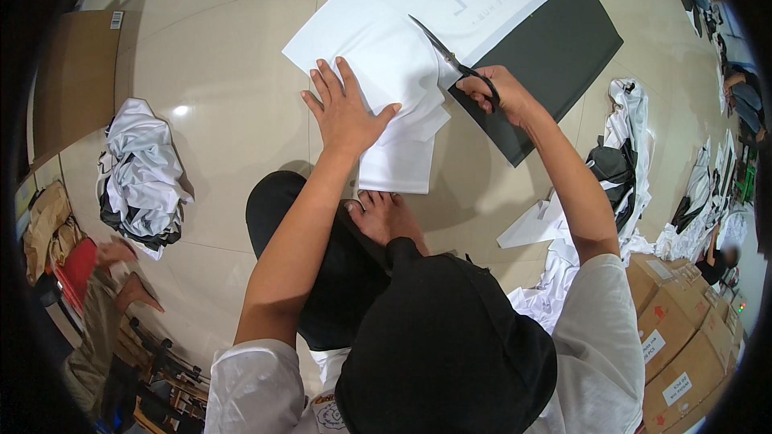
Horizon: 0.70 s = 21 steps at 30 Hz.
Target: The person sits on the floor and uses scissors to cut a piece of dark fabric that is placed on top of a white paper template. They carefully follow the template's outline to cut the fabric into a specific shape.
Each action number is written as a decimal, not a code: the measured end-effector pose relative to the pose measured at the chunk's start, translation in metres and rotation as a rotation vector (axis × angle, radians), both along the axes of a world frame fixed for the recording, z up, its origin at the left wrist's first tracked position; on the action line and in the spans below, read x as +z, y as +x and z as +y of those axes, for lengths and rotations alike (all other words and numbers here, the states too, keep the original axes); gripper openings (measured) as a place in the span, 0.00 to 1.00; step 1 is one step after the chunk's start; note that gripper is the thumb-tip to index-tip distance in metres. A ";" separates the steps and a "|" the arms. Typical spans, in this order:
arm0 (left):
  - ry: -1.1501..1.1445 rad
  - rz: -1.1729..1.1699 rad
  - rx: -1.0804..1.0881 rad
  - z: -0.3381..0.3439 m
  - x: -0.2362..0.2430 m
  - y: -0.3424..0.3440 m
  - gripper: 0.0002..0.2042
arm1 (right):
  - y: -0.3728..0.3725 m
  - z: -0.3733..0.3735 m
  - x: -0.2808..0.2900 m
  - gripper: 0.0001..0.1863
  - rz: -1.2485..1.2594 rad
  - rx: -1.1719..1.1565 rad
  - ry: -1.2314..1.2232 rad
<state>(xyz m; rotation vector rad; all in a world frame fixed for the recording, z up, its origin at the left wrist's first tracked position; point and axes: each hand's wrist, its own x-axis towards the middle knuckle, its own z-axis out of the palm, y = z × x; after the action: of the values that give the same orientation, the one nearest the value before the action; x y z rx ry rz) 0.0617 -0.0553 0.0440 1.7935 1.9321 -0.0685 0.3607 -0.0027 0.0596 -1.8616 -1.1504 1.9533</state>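
A large white sheet (386, 8) with grey printing lies on the tiled floor, its fabric or paper kind hard to tell. My left hand (342, 108) rests flat on its near left part, fingers spread. Black-handled scissors (452, 59) are in my right hand (492, 95), their blades lying over the sheet and pointing up and left. Near the blades the white material is rumpled and folded, and one strip (396, 165) reaches down toward my bare foot (384, 215). A dark grey panel (555, 48) runs along the sheet's right side, partly beneath my right hand.
A heap of white and black cloth (145, 173) sits at left, beside a cardboard panel (76, 80). More white and black cloth (623, 145) is strewn at right. Cardboard boxes (679, 345) are stacked at lower right. Other people sit along the right rim; another person's foot (137, 293) shows at lower left.
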 end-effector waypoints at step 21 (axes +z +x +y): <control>0.000 0.003 0.003 0.000 -0.001 0.000 0.67 | 0.013 0.010 -0.002 0.17 0.008 0.096 0.033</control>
<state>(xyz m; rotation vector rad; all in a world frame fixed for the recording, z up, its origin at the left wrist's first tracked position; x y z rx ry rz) 0.0613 -0.0551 0.0432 1.7907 1.9368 -0.0700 0.3737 0.0077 0.0577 -1.8120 -1.2843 1.9763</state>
